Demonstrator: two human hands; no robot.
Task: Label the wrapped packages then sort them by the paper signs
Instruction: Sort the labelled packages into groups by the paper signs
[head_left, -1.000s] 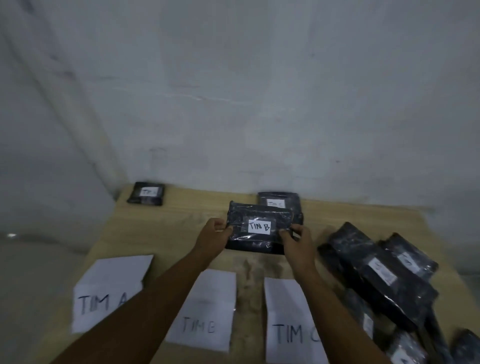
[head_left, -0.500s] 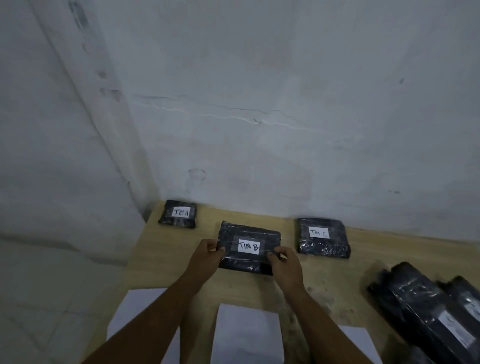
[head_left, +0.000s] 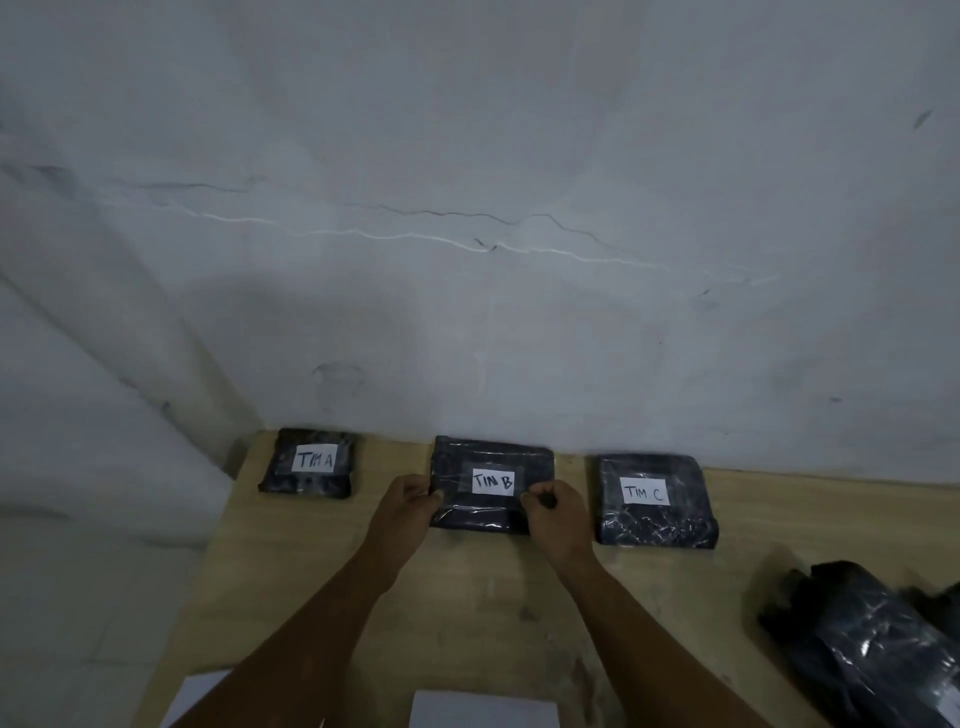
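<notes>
Both hands grip the black wrapped package labelled TIM B, which sits at the far edge of the wooden table close to the wall, between the TIM A package near the far left corner and the TIM C package to its right. The left hand pinches its left edge with curled fingers and thumb, and the right hand pinches its near right corner in the same curled way. A pile of black packages lies toward the right edge, and two white paper signs show at the near edge, their writing out of view.
</notes>
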